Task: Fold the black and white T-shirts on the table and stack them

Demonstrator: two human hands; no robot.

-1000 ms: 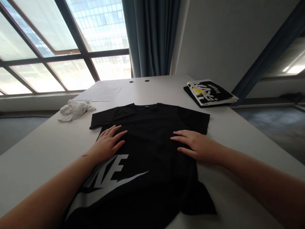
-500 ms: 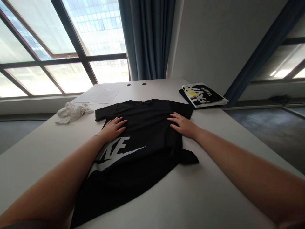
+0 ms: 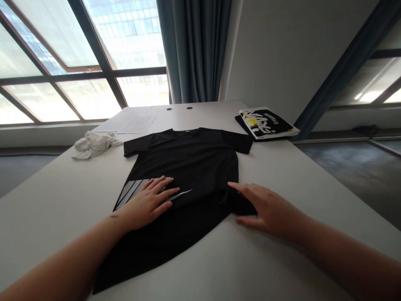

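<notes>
White table [image 3: 206,267]: left hand [image 3: 147,198] flat on black T-shirt [image 3: 194,159], right hand [image 3: 266,209] at hem [image 3: 244,211].

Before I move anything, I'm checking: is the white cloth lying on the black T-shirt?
No, the white cloth lies on the table beside the black T-shirt.

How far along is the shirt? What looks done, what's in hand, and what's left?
Done: the black T-shirt lies flat on the table, its collar and both sleeves spread smooth at the far end. In hand: the left hand rests on the white print, and the right hand is at the hem corner. Left: the lower half lies skewed, and no folds show.
</notes>
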